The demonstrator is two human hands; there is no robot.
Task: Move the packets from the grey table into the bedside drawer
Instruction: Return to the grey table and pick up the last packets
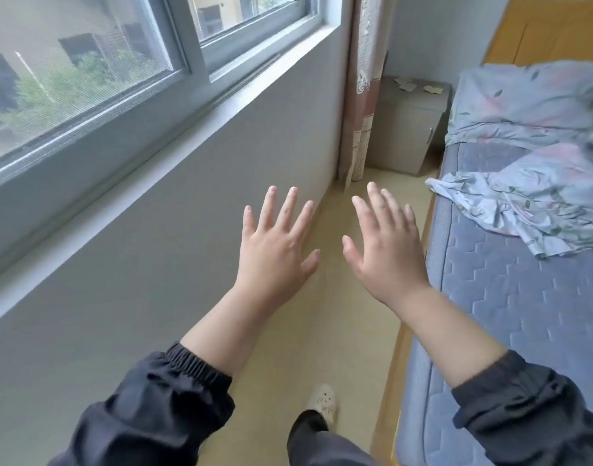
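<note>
Fingers [286, 210] splayed wide, left hand [275, 260] and right hand [386, 257] empty over floor [322, 331] (bed [507, 297] alongside, packets [406, 85] on cabinet [402, 129]).

Both arms stretched out mid-frame, left hand [275, 251] and right hand [384, 247] side by side, fingers spread, backs up, holding nothing, dark sleeves pushed up.

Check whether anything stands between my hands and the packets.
Nothing visible. Bare floor runs from the left hand and right hand to the grey table holding the packets; curtain and bed flank it.
</note>
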